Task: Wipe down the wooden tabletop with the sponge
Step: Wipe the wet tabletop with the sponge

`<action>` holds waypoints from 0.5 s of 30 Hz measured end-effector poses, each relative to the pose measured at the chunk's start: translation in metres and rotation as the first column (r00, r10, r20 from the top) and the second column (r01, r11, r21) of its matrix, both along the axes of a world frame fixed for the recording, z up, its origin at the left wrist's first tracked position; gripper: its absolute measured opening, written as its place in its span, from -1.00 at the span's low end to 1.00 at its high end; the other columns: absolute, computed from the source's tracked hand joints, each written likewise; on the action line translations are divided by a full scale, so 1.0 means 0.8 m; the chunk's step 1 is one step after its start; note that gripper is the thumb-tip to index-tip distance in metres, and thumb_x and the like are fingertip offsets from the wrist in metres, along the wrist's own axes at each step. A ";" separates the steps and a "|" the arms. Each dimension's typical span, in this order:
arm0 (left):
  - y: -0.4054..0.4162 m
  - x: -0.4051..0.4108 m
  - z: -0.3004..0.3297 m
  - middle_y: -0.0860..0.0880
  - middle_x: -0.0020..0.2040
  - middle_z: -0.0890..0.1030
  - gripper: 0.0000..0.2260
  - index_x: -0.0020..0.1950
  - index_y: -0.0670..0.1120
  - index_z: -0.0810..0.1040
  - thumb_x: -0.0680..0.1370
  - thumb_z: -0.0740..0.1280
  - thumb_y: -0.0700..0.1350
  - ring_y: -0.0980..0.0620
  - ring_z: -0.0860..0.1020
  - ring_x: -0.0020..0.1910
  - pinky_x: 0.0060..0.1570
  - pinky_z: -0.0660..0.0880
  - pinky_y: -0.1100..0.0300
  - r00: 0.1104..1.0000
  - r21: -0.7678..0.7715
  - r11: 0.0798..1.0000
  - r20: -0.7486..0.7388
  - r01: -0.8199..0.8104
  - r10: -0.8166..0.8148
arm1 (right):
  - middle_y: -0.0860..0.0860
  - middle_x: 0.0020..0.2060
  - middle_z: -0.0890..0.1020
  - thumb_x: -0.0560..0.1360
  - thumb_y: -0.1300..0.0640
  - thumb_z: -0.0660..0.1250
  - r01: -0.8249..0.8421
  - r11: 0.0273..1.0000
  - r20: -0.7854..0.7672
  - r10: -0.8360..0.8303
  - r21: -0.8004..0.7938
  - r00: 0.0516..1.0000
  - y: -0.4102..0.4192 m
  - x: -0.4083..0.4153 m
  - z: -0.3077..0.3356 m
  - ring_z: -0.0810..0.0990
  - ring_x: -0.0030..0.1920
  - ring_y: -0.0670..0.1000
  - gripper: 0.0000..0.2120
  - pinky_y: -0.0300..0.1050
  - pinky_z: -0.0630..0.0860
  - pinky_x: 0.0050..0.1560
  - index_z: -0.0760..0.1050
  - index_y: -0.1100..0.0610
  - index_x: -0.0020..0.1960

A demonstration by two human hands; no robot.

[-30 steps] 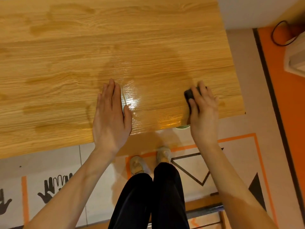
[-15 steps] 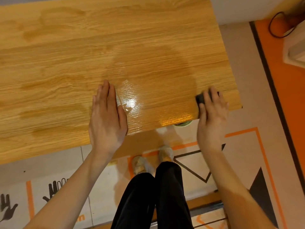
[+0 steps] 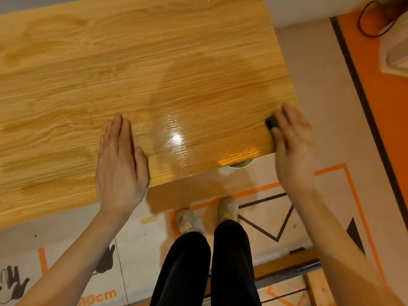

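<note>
- Sponge (image 3: 272, 123), dark and mostly hidden, is pressed under the right hand (image 3: 291, 146) at the counter's near right corner, having been swept rightward along the near edge from a spot closer to the middle a second ago.
- Fingers (image 3: 287, 120) of that hand are curled over the sponge and blurred by motion; only its dark left end is seen.
- Left hand (image 3: 120, 164) is laid flat on the counter (image 3: 110, 62), its fingers pressed together and the thumb apart, much as it was a second earlier.
- A glossy wet sheen (image 3: 176, 138) is left between the two hands, which suggests the near strip has been covered.
- With the corner reached, this pass is judged finished; the far part of the wood is probably left to wipe.
</note>
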State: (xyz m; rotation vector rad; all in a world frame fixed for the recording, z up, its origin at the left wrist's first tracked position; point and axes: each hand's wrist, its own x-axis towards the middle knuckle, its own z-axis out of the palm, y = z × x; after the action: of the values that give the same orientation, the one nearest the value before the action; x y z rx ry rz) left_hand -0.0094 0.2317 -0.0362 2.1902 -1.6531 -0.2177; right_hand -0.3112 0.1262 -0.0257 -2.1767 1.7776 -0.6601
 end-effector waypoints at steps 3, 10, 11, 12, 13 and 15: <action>-0.003 0.000 0.000 -0.20 0.63 0.16 -0.51 0.60 -0.27 0.18 0.69 0.03 -0.11 -0.16 0.09 0.63 0.61 0.02 -0.06 1.000 0.008 1.000 -0.013 -0.021 0.021 | 0.15 0.44 0.38 0.62 0.23 0.18 0.199 0.980 0.076 -0.200 0.020 0.977 -0.007 0.003 -0.002 0.27 0.47 0.20 -0.63 0.23 0.15 0.48 0.39 0.22 0.41; -0.003 0.001 0.003 -0.19 0.63 0.17 -0.51 0.60 -0.26 0.20 0.68 0.04 -0.11 -0.13 0.10 0.63 0.61 -0.06 0.13 1.000 0.001 1.000 -0.014 -0.022 0.022 | 0.08 0.43 0.41 0.53 0.21 0.27 -0.332 0.942 -0.023 0.331 -0.056 0.943 0.070 0.107 -0.009 0.30 0.47 0.14 -0.59 0.14 0.27 0.46 0.44 0.15 0.39; -0.003 -0.001 0.003 -0.19 0.63 0.18 -0.51 0.59 -0.27 0.20 0.68 0.05 -0.11 -0.13 0.10 0.63 0.61 -0.05 0.10 1.000 -0.003 1.000 -0.013 -0.023 0.023 | 0.07 0.43 0.42 0.54 0.23 0.29 -0.398 0.915 -0.040 0.396 -0.062 0.917 0.057 0.089 -0.009 0.31 0.47 0.12 -0.60 0.13 0.27 0.46 0.45 0.15 0.38; -0.003 -0.002 0.003 -0.20 0.63 0.18 -0.51 0.59 -0.27 0.21 0.68 0.05 -0.11 -0.13 0.11 0.63 0.61 -0.03 0.07 1.000 -0.010 1.000 -0.010 -0.025 0.025 | 0.08 0.42 0.43 0.56 0.24 0.30 -0.399 0.914 -0.052 0.396 -0.070 0.917 0.040 0.067 -0.011 0.32 0.46 0.12 -0.62 0.13 0.27 0.46 0.46 0.16 0.37; -0.003 -0.003 0.003 -0.20 0.62 0.19 -0.51 0.59 -0.27 0.21 0.68 0.06 -0.11 -0.14 0.12 0.62 0.62 -0.01 0.04 1.000 -0.014 1.000 -0.009 -0.026 0.026 | 0.09 0.41 0.44 0.58 0.23 0.28 -0.341 0.936 -0.050 0.338 -0.086 0.940 0.022 0.042 -0.013 0.33 0.45 0.13 -0.65 0.13 0.26 0.46 0.47 0.17 0.36; -0.004 -0.004 0.003 -0.19 0.62 0.19 -0.51 0.59 -0.27 0.22 0.68 0.06 -0.12 -0.14 0.12 0.62 0.62 0.00 0.03 1.000 -0.017 0.999 -0.011 -0.029 0.029 | 0.12 0.40 0.44 0.62 0.20 0.21 -0.151 0.985 -0.010 0.151 -0.083 0.989 -0.010 -0.002 -0.013 0.34 0.45 0.15 -0.66 0.17 0.24 0.46 0.46 0.19 0.37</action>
State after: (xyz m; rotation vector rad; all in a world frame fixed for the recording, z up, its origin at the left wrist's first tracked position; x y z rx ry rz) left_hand -0.0123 0.2287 -0.0341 2.1948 -1.6106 -0.2059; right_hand -0.3129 0.1180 -0.0359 -2.3413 1.5937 -0.7065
